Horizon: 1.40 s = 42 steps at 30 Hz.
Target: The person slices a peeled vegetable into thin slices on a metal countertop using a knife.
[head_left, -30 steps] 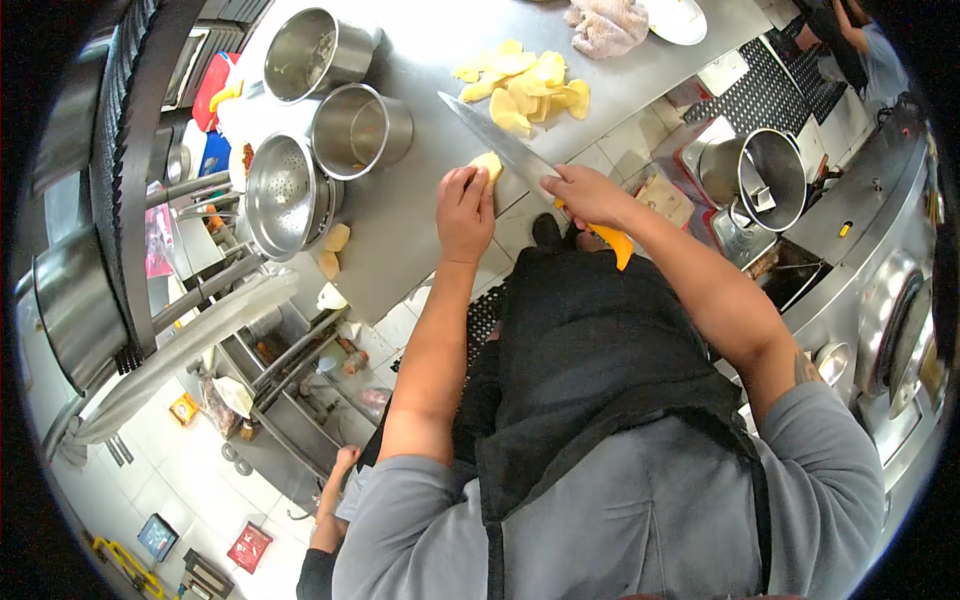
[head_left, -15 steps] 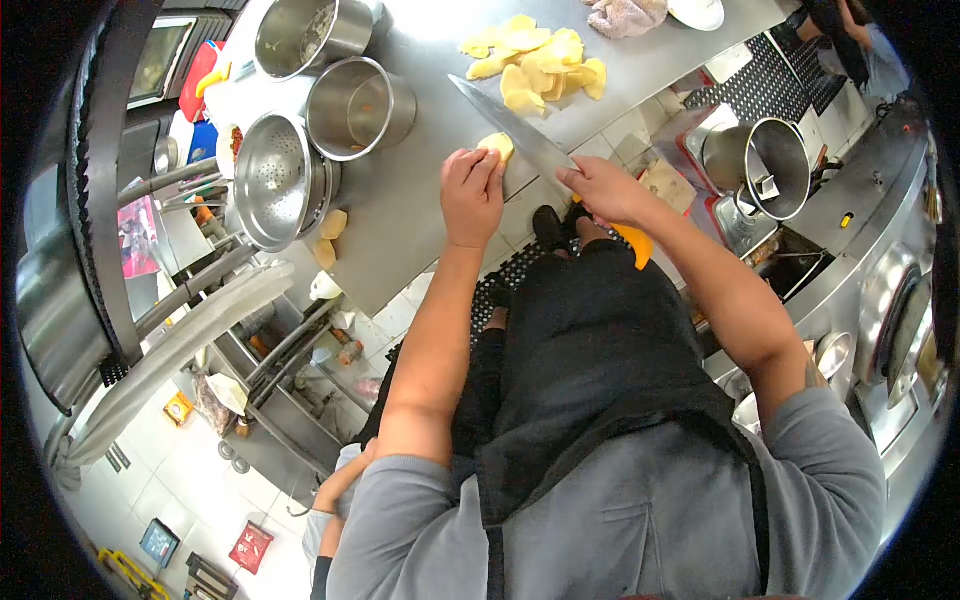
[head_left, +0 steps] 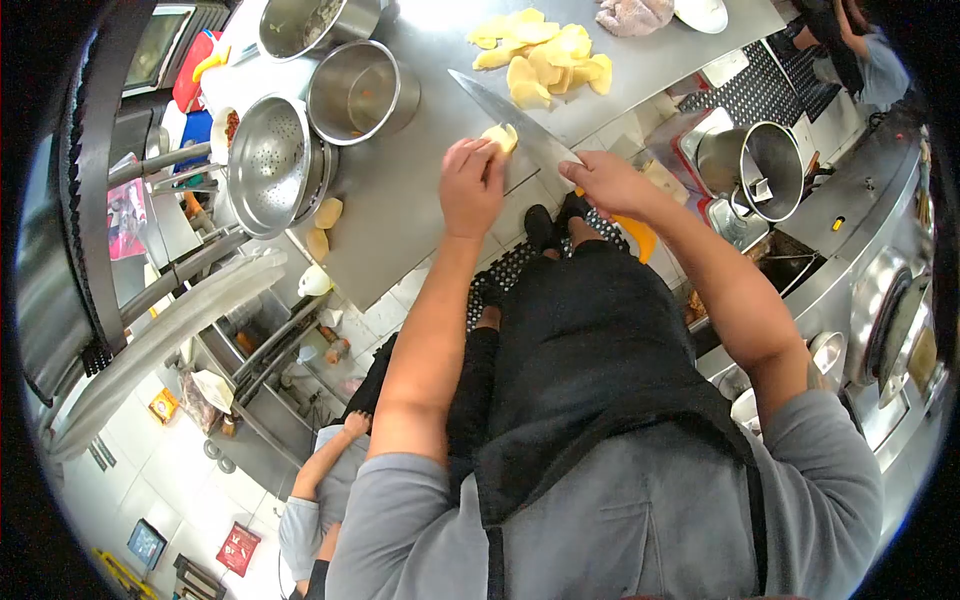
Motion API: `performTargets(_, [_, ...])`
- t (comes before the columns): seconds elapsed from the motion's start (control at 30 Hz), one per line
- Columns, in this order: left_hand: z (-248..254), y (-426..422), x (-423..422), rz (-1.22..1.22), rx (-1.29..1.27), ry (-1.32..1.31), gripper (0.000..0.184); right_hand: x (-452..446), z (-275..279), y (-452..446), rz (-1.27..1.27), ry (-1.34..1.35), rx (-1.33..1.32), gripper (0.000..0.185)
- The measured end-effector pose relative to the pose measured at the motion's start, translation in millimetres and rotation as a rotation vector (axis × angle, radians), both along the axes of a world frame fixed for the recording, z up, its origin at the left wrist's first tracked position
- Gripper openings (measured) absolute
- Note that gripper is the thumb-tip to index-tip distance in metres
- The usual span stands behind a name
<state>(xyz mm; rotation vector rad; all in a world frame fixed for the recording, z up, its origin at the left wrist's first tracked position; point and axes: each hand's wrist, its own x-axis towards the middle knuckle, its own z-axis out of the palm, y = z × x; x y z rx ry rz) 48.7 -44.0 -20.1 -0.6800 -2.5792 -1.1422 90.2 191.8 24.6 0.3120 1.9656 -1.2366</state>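
My left hand [head_left: 472, 188] is closed over a peeled potato [head_left: 498, 139] on the steel table, fingertips curled on its near side. A slice seems to stand off the potato's right side, beside the blade. In my right hand [head_left: 612, 183] is a large kitchen knife [head_left: 515, 118] with a yellow handle [head_left: 638, 238], its blade slanting up and left just past the potato. Beyond the blade lies a loose pile of pale yellow potato slices [head_left: 545, 60]. More peeled potato pieces [head_left: 322, 228] rest at the table's left edge, beside the colander.
A perforated colander [head_left: 268, 168] and steel pots [head_left: 364, 93] stand on the left of the table [head_left: 400, 215]. Raw meat [head_left: 635, 14] and a white bowl [head_left: 703, 14] sit at the far end. A large pot [head_left: 775, 170] is on my right. Co-workers [head_left: 335, 478] are at lower left and upper right.
The potato and knife have shifted slightly, and a slice now seems to part from the potato by the blade. More of the co-worker at lower left shows.
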Motion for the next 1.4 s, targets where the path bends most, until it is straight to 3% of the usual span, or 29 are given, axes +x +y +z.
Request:
performTargets(0.43, [-0.6, 1.2, 3.6, -0.046, -0.024, 0.042, 0.009, 10.7, 6.5, -7.7, 0.041, 0.069, 0.147, 0.052])
performTargets(0.6, [-1.6, 2.6, 6.7, -0.034, -0.019, 0.019, 0.012, -2.0, 6.5, -18.0, 0.06, -0.021, 0.135, 0.051])
performTargets(0.73, [-4.5, 0.9, 6.3, -0.022, -0.034, 0.016, 0.013, 8.9, 6.7, -17.7, 0.006, 0.104, 0.113, 0.05])
performTargets(0.93, [1.0, -11.2, 5.0, -0.067, 0.042, -0.11, 0.009, 1.8, 2.1, -16.7, -0.008, 0.064, 0.08, 0.048])
performTargets(1.03, [-0.6, -7.5, 6.6, -0.052, 0.009, 0.011, 0.008, 7.6, 3.3, -16.1, -0.015, 0.054, 0.06, 0.048])
performTargets(1.4, [-0.7, -7.9, 5.9, -0.064, 0.0, 0.012, 0.009, 13.8, 0.3, -23.2, -0.117, -0.06, -0.057, 0.043])
